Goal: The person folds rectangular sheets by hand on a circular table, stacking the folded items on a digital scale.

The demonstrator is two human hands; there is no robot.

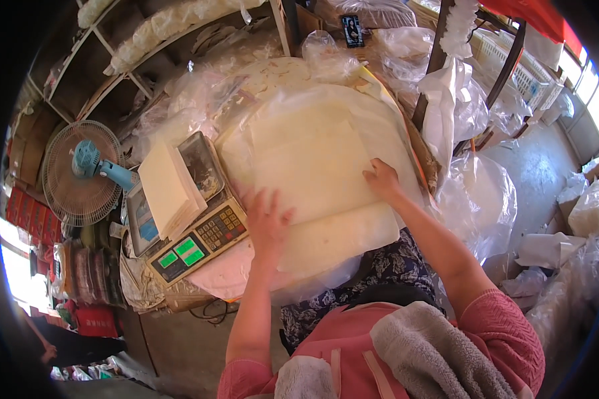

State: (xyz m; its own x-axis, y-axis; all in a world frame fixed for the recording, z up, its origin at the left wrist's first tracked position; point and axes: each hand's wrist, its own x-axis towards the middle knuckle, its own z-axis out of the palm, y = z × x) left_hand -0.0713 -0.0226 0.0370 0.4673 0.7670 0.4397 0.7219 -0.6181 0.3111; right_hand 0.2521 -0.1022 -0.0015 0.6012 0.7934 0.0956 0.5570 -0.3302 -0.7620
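Thin, pale cream sheets (313,143) lie layered over the table in front of me, with a broad fold along the near edge. My left hand (268,216) is over the left side of the sheets, beside the scale, its fingers spread and slightly blurred. At the right edge of the upper sheet, my right hand (383,181) has its fingers curled in, with thumb and forefinger at the sheet's edge. Left of the sheets stands a digital scale (196,243) with lit green displays. A folded stack of cream sheets (170,189) rests on its metal tray.
A fan (83,173) with a teal hub stands beyond the scale. Clear plastic bags (482,199) crowd the right side, and more plastic lies at the back. A phone (352,31) with a lit screen leans at the far side. Shelves (173,40) rise at the back left.
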